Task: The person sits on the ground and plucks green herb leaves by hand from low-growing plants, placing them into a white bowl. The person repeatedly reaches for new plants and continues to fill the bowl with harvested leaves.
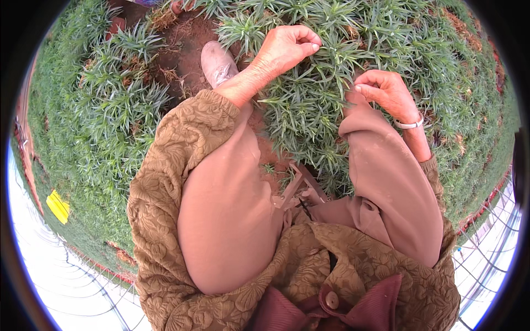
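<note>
My left hand (287,47) reaches over a dense clump of narrow-leaved green plants (304,111), thumb and forefinger pinched together at some leaf tips. Whether a leaf lies between those fingertips is too small to tell. Lower and to the right, my right hand (387,91) is just beyond my right knee, with a pale band (410,123) around its wrist. Its thumb and fingers are drawn together beside the leaves at the clump's right side. Anything held in that pinch is hidden.
A wooden stool or frame (300,182) stands between my legs. My left shoe (217,64) rests on reddish soil (188,45). More plants (99,136) grow on both sides. At far left is a yellow sheet (58,207). Part of another person (178,6) shows at the top edge.
</note>
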The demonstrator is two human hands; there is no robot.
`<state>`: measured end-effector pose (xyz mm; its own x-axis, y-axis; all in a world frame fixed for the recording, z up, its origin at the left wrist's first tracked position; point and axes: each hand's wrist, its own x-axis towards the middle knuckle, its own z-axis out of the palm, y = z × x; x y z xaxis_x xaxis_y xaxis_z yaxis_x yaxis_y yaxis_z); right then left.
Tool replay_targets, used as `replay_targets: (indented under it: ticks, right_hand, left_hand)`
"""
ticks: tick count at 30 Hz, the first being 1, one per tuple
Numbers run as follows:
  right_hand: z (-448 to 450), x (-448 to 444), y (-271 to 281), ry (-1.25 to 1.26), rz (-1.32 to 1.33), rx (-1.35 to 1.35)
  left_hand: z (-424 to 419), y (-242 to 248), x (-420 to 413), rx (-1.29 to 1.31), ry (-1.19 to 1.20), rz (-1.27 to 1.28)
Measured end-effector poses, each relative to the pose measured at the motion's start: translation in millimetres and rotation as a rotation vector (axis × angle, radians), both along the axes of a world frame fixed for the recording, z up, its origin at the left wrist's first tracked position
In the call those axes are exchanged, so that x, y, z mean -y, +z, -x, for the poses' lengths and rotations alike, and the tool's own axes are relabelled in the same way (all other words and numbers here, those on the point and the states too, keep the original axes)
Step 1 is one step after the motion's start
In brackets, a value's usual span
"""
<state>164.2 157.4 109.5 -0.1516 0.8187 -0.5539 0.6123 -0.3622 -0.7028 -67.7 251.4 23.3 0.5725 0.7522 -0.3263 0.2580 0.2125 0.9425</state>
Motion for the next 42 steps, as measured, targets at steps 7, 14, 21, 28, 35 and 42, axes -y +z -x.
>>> replay_targets:
  ticks: [7,14,21,28,35,42]
  right_hand:
    - [18.8,3.5,-27.2,0.114,-0.221,-0.108]
    - [26.0,-4.8,-31.1,0.181,-0.383,-0.005]
    - [34.7,-11.4,-37.8,0.153,-0.579,0.028]
    - [37.7,-13.7,-36.8,0.231,-0.737,0.132]
    - [34.5,-11.9,-43.2,-0.009,-0.571,0.051]
    - [24.2,-20.6,-43.8,-0.382,0.038,-0.159]
  left_hand:
    - [8.1,3.0,-6.9,-0.206,-0.15,-0.104]
    - [5.4,-2.0,-5.6,-0.077,-0.204,0.044]
    - [-3.9,-2.6,-2.3,0.001,-0.209,0.139]
    - [-6.7,-13.2,-2.0,0.032,-0.211,0.147]
    - [-5.6,-3.1,-2.6,0.098,-0.239,0.339]
    - [-14.9,11.0,1.5,-0.064,-0.235,0.211]
